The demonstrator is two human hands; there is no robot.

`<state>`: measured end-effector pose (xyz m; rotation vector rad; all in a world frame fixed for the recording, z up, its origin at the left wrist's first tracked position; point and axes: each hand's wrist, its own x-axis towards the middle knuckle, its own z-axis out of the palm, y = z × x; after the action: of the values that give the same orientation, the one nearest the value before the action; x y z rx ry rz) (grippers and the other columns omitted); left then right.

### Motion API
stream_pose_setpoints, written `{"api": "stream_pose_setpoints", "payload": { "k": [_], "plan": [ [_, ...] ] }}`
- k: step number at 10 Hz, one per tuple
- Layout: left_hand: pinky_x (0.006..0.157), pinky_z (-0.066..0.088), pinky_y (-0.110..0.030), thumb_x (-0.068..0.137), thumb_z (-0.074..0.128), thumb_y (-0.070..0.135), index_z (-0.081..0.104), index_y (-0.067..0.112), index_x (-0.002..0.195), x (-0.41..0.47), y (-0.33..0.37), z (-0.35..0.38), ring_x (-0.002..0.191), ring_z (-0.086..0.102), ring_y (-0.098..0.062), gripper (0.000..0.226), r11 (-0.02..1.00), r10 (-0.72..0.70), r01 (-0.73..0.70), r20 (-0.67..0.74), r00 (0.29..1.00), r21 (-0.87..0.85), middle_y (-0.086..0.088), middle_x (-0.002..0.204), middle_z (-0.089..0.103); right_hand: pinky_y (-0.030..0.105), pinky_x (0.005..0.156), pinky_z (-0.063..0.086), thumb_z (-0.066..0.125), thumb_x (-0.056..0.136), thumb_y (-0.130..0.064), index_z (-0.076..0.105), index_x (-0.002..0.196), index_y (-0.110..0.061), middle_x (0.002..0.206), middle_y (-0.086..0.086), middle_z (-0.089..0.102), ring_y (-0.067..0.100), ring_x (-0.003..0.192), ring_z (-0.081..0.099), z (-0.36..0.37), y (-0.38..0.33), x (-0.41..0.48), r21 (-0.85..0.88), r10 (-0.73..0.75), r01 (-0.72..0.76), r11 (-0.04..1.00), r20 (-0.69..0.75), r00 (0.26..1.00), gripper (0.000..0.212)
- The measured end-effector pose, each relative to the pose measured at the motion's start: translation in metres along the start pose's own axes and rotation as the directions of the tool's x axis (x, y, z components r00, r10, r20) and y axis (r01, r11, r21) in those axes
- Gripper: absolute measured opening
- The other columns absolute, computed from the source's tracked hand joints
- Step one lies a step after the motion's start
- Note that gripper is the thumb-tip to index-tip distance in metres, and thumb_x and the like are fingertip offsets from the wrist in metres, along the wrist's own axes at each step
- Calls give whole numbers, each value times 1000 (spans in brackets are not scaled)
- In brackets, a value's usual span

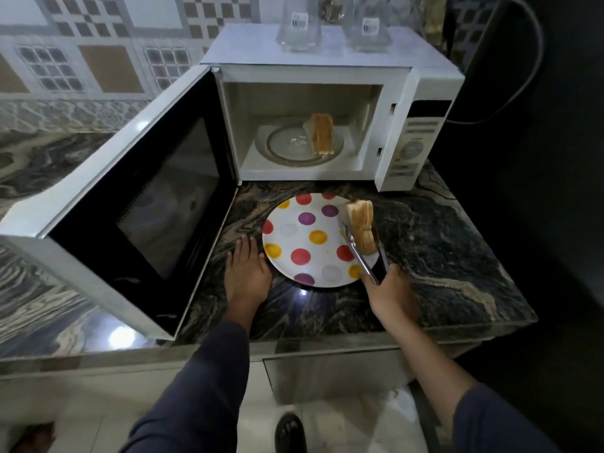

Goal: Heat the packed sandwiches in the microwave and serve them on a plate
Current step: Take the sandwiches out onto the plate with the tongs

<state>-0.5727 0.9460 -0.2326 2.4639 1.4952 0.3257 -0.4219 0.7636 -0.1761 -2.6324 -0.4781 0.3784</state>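
A white microwave [421, 125] stands at the back of the counter with its door [137, 204] swung wide to the left. One toasted sandwich [322, 134] stands on edge on the glass turntable [284, 145] inside. In front lies a white plate with coloured dots [304, 240]. My right hand [390, 292] grips metal tongs [364, 256], which pinch a second sandwich [361, 225] over the plate's right rim. My left hand [246, 269] rests flat on the counter, fingers spread, touching the plate's left edge.
Two clear glass jars [299, 22] [367, 22] stand on top of the microwave. The dark marble counter [441, 256] ends at a front edge near my body and a right edge by a dark wall. A power cable [529, 60] hangs at the right.
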Motion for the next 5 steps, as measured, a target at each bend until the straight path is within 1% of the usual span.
{"api": "stream_pose_setpoints", "payload": {
  "k": [1, 2, 3, 4, 5],
  "plan": [
    [118, 5, -34, 99, 24, 25, 18, 7, 147, 0, -1, 0, 146, 10, -18, 51, 1000, 3, -3, -1, 1000, -11, -8, 157, 16, 35, 69, 43, 51, 88, -50, 50, 108, -11, 114, 11, 59, 33, 98, 60, -6, 1, 4, -9, -32, 32, 999, 2, 999, 44],
    [118, 7, -36, 99, 26, 24, 21, 7, 146, -1, 0, -2, 146, 13, -18, 51, 1000, 10, -10, -13, 1000, -15, -9, 156, 19, 35, 69, 43, 51, 89, -47, 51, 105, -13, 109, 10, 62, 32, 96, 60, -10, -2, 5, -25, -53, 53, 998, -8, 999, 38],
    [118, 7, -36, 98, 26, 24, 21, 7, 146, -1, 0, -2, 145, 13, -18, 51, 1000, 9, -9, -10, 1000, -17, -9, 156, 20, 35, 67, 43, 52, 89, -47, 52, 104, -13, 109, 10, 62, 32, 95, 61, -7, -5, 0, -13, -66, 65, 998, -11, 998, 37],
    [118, 6, -36, 99, 26, 24, 21, 7, 147, -1, 0, -3, 146, 13, -18, 51, 1000, 6, -6, -3, 1000, -28, -8, 156, 19, 32, 64, 39, 52, 89, -47, 51, 106, -12, 112, 10, 60, 32, 96, 61, -3, -5, -6, -19, -64, 64, 998, -2, 998, 40],
    [118, 6, -35, 99, 25, 25, 20, 8, 147, -1, 1, -4, 146, 12, -18, 51, 999, 10, -10, -1, 1000, -34, -8, 156, 18, 33, 65, 40, 52, 87, -51, 49, 112, -10, 117, 10, 58, 32, 100, 59, -2, -5, -8, 2, -45, 45, 999, 1, 999, 48]
  ]
}}
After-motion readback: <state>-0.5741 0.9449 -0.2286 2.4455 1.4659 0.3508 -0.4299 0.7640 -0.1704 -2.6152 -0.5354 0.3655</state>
